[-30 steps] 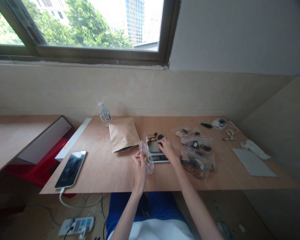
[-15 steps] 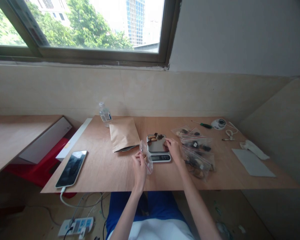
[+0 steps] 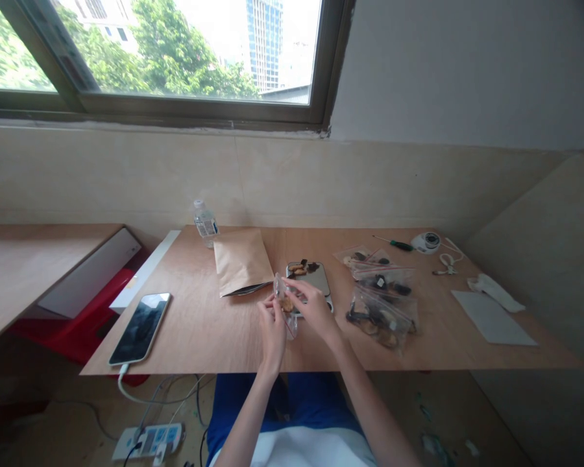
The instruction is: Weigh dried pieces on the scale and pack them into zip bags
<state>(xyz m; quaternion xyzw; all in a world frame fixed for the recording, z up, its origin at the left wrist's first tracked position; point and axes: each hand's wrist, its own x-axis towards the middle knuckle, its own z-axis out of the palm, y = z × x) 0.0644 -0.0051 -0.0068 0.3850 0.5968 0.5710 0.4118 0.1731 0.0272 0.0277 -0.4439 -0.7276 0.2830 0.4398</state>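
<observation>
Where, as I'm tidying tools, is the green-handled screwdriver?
In the head view, the screwdriver lies back-right on the table, just left of the white dome camera.

Two bare hands close together, left fingers pinched [image 3: 273, 303], right wrist angled inward, forearms converging

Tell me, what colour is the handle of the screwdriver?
Dark green, clearest in the head view.

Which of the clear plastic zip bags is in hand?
The one the left hand pinches, by the silver-topped white scale's near-left corner; the other clear bags lie grouped on the brown wooden table, right of the scale.
</observation>
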